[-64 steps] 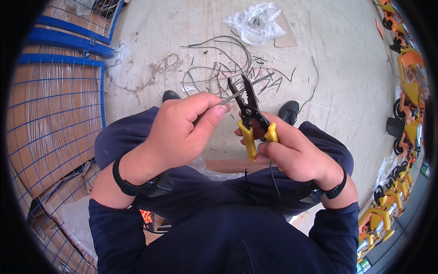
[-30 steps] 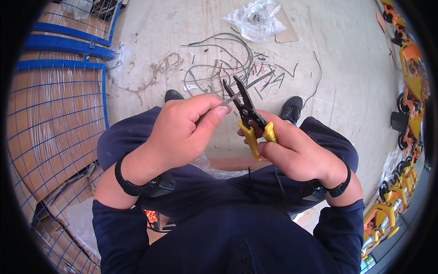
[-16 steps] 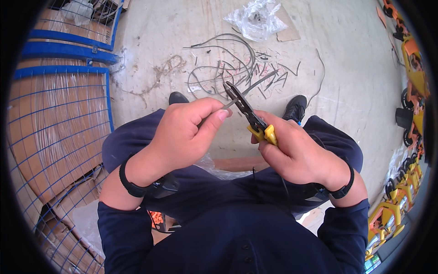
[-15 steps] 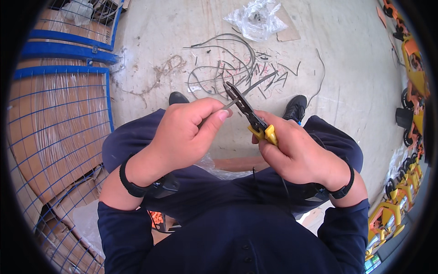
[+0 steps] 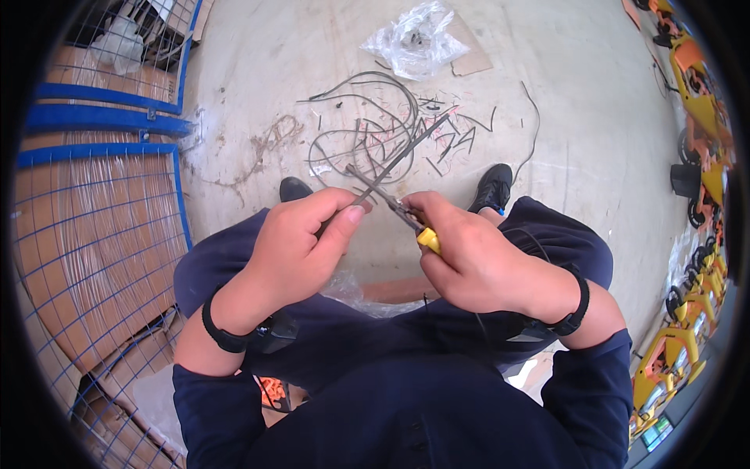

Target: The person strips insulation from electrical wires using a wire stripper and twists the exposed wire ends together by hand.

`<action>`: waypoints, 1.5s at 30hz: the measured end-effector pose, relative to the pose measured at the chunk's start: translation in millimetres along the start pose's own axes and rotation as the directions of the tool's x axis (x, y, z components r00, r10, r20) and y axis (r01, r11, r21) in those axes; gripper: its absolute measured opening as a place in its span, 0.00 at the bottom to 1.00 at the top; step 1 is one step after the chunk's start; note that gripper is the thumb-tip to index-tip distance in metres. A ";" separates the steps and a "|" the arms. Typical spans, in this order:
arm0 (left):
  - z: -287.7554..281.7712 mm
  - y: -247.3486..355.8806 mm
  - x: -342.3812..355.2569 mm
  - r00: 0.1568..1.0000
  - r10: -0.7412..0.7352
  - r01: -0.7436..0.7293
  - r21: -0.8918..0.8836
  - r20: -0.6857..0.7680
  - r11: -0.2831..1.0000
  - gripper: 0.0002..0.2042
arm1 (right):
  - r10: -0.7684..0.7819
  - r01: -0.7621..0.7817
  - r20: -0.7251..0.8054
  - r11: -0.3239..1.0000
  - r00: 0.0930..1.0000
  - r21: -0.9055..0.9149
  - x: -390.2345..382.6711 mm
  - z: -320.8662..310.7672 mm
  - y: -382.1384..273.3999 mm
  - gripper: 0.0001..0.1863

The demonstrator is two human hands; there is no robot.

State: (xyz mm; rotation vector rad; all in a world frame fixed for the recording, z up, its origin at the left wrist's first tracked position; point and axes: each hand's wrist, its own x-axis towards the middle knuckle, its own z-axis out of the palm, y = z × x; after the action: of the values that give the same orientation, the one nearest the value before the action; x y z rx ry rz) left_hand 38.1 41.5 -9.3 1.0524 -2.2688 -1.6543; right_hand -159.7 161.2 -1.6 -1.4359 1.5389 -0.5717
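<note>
My left hand point(image 5: 291, 244) is closed, with a dark grey cable point(image 5: 412, 146) pinched between thumb and forefinger. From that pinch the cable runs up and to the right, over the scraps on the floor. My right hand point(image 5: 478, 256) grips wire strippers point(image 5: 397, 206) with yellow handles, seen nearly edge-on. Their dark jaws cross the cable just beyond my left fingertips; whether the blades touch it I cannot tell. A thin strand sticks out beside my left thumb.
Looped cable point(image 5: 408, 90) and several short offcuts point(image 5: 466, 141) lie on the concrete floor between my shoes. Beyond them is a clear plastic bag point(image 5: 418, 43) on cardboard. Blue mesh fencing point(image 5: 183, 203) stands at the left, yellow and orange wheeled items point(image 5: 672, 359) at the right.
The strippers have turned from face-on to nearly edge-on, and their jaws have moved left and down. More of the cable now shows beyond them. The view has shifted slightly.
</note>
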 end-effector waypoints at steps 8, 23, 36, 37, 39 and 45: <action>1.8 1.4 1.7 0.999 0.049 -0.049 -0.063 -0.004 0.997 0.06 | -0.083 0.079 -0.044 0.994 0.996 -0.072 1.5 3.5 -1.5 0.25; -1.0 4.5 -0.5 0.989 0.136 -0.137 -0.014 -0.048 0.990 0.05 | -0.068 0.068 0.006 0.995 0.998 -0.075 -0.1 1.2 -9.0 0.22; 7.2 -3.4 -1.6 0.962 0.175 -0.175 0.022 -0.208 0.984 0.03 | -0.089 0.089 0.000 0.996 0.996 0.032 6.7 4.9 5.3 0.21; 7.7 -3.2 -1.8 0.963 0.173 -0.173 0.021 -0.208 0.985 0.03 | -0.088 0.088 0.001 0.996 0.996 0.033 5.7 3.4 4.2 0.21; 8.7 -3.4 -1.1 0.959 0.196 -0.186 0.069 -0.204 0.980 0.03 | -0.054 0.055 0.016 0.995 0.998 -0.080 4.3 -1.5 -1.0 0.19; 10.2 -0.4 0.2 0.953 0.221 -0.200 0.115 -0.208 0.973 0.03 | 0.046 -0.048 0.081 0.998 0.996 0.027 3.5 -3.4 -0.9 0.19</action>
State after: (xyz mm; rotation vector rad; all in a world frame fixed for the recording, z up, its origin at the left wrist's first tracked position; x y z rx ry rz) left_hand 33.1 49.3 -13.6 0.9218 -2.2408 -1.2943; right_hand -161.8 156.9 -0.3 -1.3806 1.4914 -0.5008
